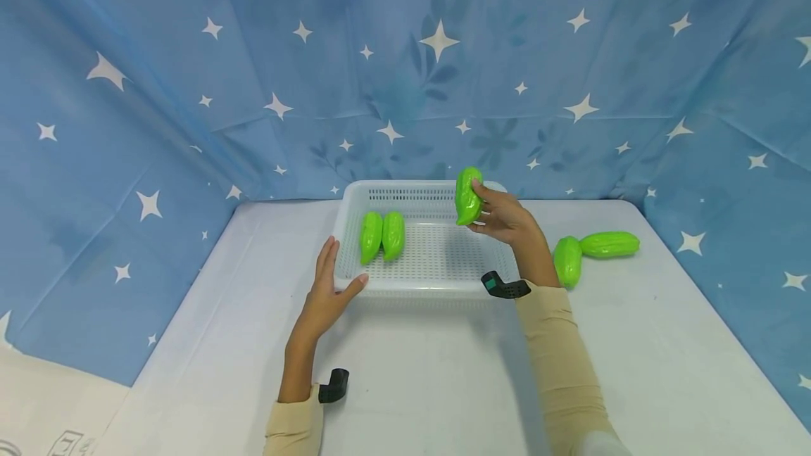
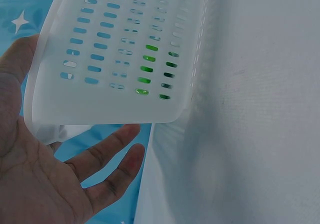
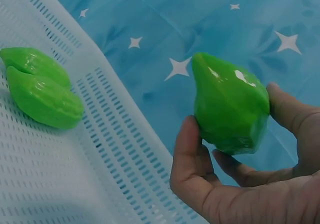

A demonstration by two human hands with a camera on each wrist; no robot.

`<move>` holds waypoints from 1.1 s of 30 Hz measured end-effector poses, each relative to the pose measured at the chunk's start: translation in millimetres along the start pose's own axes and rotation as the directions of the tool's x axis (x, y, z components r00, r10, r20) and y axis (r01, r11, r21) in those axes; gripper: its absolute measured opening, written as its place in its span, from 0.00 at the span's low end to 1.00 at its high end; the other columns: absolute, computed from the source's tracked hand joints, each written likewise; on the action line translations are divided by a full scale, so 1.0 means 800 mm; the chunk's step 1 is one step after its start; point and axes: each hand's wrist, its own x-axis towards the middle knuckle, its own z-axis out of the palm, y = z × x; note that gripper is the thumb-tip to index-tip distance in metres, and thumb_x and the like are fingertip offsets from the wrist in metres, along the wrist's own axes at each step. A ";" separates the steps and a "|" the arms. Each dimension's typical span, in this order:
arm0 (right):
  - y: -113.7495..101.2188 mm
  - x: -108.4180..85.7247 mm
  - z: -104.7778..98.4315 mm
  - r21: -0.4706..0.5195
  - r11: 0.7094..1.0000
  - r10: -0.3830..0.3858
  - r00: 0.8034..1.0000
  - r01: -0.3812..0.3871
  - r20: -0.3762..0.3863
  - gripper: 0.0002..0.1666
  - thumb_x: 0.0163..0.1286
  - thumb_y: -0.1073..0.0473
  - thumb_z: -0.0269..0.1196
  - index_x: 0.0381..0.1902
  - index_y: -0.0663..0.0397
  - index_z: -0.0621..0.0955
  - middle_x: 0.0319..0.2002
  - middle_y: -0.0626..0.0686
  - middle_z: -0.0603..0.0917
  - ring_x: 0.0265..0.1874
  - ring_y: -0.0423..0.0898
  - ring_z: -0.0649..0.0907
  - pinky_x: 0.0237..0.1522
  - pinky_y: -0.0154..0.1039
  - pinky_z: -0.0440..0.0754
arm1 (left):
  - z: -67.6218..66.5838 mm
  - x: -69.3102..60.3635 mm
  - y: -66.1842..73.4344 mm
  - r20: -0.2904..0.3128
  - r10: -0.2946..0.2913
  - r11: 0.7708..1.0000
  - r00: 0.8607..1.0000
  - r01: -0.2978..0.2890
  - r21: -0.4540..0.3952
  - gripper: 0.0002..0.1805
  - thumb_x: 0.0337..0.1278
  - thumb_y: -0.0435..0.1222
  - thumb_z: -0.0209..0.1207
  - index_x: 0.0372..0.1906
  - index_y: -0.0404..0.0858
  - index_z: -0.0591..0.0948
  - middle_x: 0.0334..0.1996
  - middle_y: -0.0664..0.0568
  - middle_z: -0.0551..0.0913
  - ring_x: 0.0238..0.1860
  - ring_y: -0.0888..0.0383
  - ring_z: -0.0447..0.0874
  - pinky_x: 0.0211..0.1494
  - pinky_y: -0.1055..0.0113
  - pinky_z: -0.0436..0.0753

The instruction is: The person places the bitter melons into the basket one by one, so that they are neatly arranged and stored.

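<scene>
My right hand [image 1: 508, 220] holds a glossy green bitter melon [image 1: 469, 195] between thumb and fingers, raised over the right back part of a white perforated basket [image 1: 415, 286]. In the right wrist view its pointed tip is up. Inside the basket, toward the left, two more bitter melons [image 1: 371, 238] lie side by side. At the basket's left front corner is my left hand [image 1: 324, 305], its fingers extended along the outside. The left wrist view shows its thumb by the rim and two fingers [image 2: 117, 176] spread, partly behind the basket wall.
On the white table [image 1: 424, 378], right of the basket, lie two more bitter melons, one lengthwise [image 1: 568, 262] and one crosswise [image 1: 610, 244], touching. A blue star-patterned curtain [image 1: 405, 83] hangs behind the table and along both sides.
</scene>
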 end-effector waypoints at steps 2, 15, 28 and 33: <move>0.001 0.007 0.006 -0.026 1.000 0.011 1.000 -0.010 0.017 0.41 0.74 0.45 0.54 0.76 0.54 0.54 0.60 0.54 0.66 0.58 0.50 0.72 0.47 0.39 0.79 | 0.000 0.000 0.000 0.000 0.000 1.000 1.000 0.000 -0.001 0.51 0.62 0.52 0.61 0.79 0.46 0.42 0.79 0.57 0.35 0.78 0.45 0.46 0.71 0.42 0.63; 0.016 0.053 0.035 -0.225 0.965 0.116 0.990 -0.133 -0.085 0.27 0.69 0.45 0.62 0.58 0.53 0.73 0.48 0.52 0.76 0.45 0.47 0.80 0.46 0.42 0.83 | 0.001 -0.002 0.001 0.003 -0.014 1.000 1.000 0.014 0.007 0.51 0.62 0.52 0.61 0.79 0.46 0.42 0.79 0.56 0.35 0.78 0.44 0.46 0.71 0.41 0.63; 0.028 0.087 0.048 -0.346 0.893 0.253 0.957 -0.288 -0.144 0.26 0.67 0.51 0.66 0.57 0.56 0.72 0.48 0.54 0.75 0.47 0.50 0.79 0.59 0.48 0.79 | -0.001 0.001 0.002 -0.005 0.001 1.000 1.000 -0.001 -0.006 0.50 0.63 0.50 0.61 0.79 0.46 0.43 0.79 0.58 0.35 0.78 0.45 0.48 0.70 0.40 0.64; 0.037 0.099 0.053 -0.416 0.841 0.293 0.937 -0.346 -0.188 0.38 0.65 0.52 0.68 0.67 0.55 0.65 0.54 0.59 0.72 0.48 0.53 0.78 0.60 0.49 0.78 | 0.000 0.000 0.002 -0.008 -0.005 1.000 1.000 0.005 -0.012 0.50 0.63 0.50 0.61 0.79 0.46 0.44 0.79 0.59 0.35 0.78 0.45 0.49 0.70 0.41 0.65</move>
